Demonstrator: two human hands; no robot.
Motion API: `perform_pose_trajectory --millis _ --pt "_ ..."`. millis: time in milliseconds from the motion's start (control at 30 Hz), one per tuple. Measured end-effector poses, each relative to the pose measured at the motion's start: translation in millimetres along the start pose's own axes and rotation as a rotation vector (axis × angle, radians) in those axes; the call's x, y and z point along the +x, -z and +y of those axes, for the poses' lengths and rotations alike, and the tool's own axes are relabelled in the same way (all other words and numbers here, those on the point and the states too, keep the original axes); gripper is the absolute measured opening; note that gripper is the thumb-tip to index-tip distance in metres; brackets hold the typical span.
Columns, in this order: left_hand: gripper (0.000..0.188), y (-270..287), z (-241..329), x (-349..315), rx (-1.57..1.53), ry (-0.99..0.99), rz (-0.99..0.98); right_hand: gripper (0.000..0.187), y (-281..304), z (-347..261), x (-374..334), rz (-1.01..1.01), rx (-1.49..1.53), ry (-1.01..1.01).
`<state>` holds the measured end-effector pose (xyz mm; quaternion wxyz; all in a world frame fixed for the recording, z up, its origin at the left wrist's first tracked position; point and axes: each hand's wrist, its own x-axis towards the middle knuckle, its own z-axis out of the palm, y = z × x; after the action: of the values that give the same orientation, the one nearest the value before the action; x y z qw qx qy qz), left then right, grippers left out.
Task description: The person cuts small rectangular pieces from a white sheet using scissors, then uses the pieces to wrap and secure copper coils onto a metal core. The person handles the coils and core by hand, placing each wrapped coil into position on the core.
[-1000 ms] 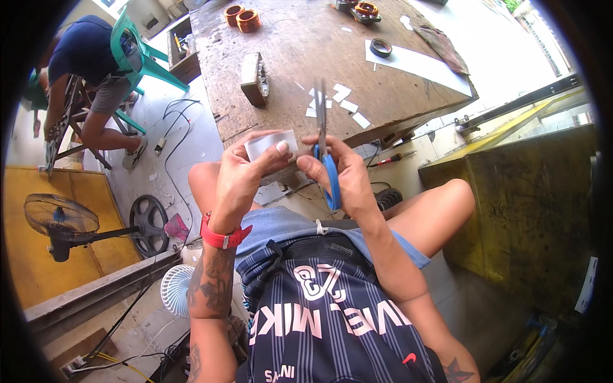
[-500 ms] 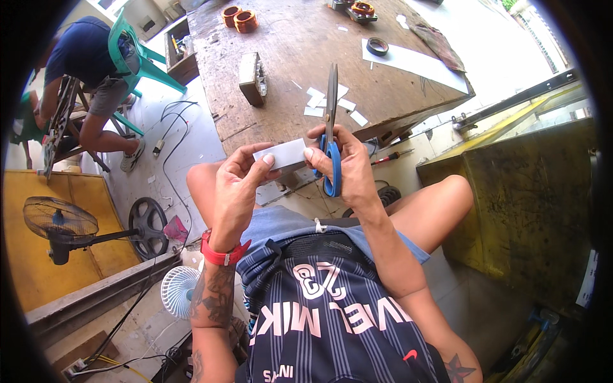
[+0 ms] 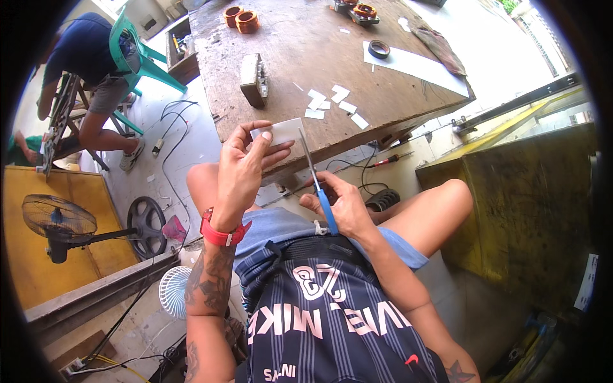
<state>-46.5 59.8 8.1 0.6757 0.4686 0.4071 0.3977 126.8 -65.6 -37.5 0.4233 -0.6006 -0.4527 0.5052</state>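
At the near edge of the bench, a white card is being pinched by the left hand, its thumb laid on top and the fingers underneath partly hidden by the card. The right hand is half curled, and the blue-handled scissors are gripped in it, their blades brought to the card's right end; they are seen nearly edge-on, so whether they are parted cannot be told, nor how the fingers are threaded through the handles. Worn brown wood is shown across the bench, where small white pieces are scattered near the close edge, a metal-sided block is stood toward the left, and copper coils are set at the far side. Left of the bench, a co-worker is bent over beside a green chair, the head cut off by the dark rim. Nearer than the bench, the dark shirt is marked with pale upside-down lettering and a number, partly lost in its folds.
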Motion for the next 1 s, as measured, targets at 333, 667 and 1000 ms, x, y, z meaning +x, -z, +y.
perform_pose_trajectory --millis 333,667,1000 --pt "0.031 -0.2 -3.4 4.7 0.036 0.008 -0.010 0.049 -5.7 -2.1 9.1 -0.009 0.097 -0.055" --pt "0.031 -0.7 -4.6 9.2 0.044 0.010 -0.011 0.046 -5.9 -2.2 9.2 0.014 0.119 -0.038" --pt "0.029 -7.3 -2.8 3.7 0.039 0.058 -0.021 0.047 -10.7 -1.8 10.4 0.092 0.156 0.014"
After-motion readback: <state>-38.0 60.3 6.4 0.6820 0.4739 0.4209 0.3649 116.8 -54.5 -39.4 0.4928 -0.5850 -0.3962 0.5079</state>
